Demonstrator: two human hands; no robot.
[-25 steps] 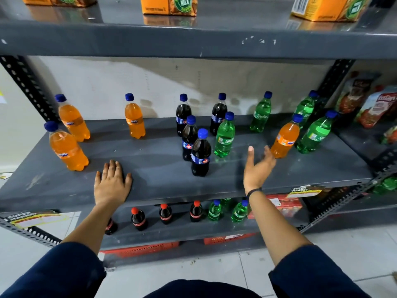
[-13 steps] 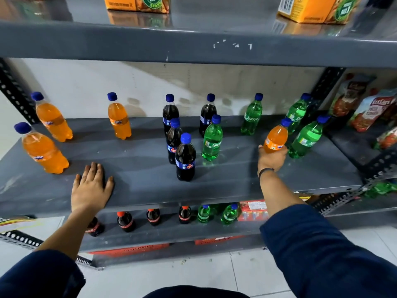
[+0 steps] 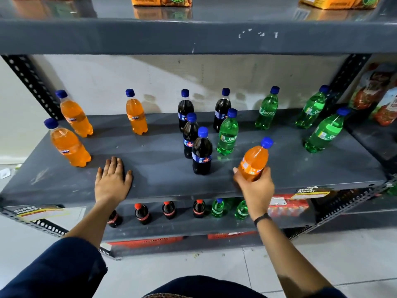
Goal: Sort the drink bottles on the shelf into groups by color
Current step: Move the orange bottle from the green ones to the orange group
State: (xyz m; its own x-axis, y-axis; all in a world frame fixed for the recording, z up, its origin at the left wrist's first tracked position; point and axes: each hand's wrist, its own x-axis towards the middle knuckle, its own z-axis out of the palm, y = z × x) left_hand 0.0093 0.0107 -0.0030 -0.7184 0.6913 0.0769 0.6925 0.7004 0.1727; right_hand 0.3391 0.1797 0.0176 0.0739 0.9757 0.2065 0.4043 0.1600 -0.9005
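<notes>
My right hand [image 3: 256, 190] grips an orange bottle [image 3: 254, 160] with a blue cap, held tilted near the front edge of the grey shelf [image 3: 150, 168]. My left hand [image 3: 112, 181] lies flat on the shelf, fingers apart, holding nothing. Three orange bottles stand at the left: one at the front [image 3: 67, 145], one behind it [image 3: 74, 116], one further right [image 3: 136, 115]. Several dark cola bottles [image 3: 201, 153] cluster in the middle, with a green bottle [image 3: 227, 134] beside them. Three more green bottles stand to the right [image 3: 266, 110] [image 3: 311, 108] [image 3: 325, 132].
An upper shelf [image 3: 193, 37] with orange cartons hangs close overhead. The lower shelf holds red-capped cola bottles [image 3: 141, 214], green bottles [image 3: 218, 208] and a red pack [image 3: 287, 206]. Snack bags [image 3: 376, 93] sit at the right. Perforated metal uprights frame both sides.
My right hand closed on the orange bottle among the green ones at the right, lifted it and carried it left toward the shelf's front. My left hand stayed flat on the shelf.
</notes>
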